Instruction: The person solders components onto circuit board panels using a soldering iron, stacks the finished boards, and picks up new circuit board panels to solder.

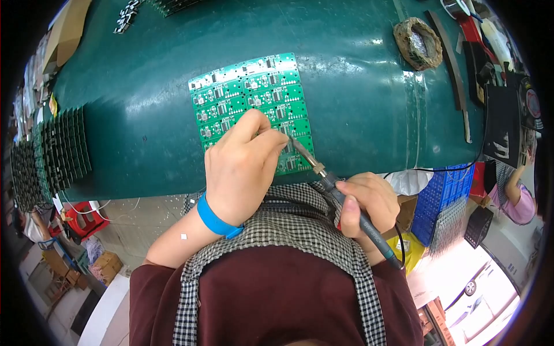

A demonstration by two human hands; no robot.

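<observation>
R hand [369, 202] gripping soldering iron [340, 199], tip touching green PCB panel [248, 95] at near edge | L hand [242, 167] pinched shut, prob. feeding solder wire, resting on panel on green mat [138, 115] | progress: upper rows populated; joints done vs left can't tell.

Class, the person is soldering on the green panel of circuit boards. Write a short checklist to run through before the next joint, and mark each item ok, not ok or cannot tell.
1. Soldering iron gripped by the right hand on its handle: ok.
2. Iron tip on the panel of circuit boards: ok.
3. Left hand resting on the panel: ok.
4. Solder at the tip: cannot tell.
5. Blue wrist strap on: ok.
6. Tip cleaner on the green mat: ok.
</observation>
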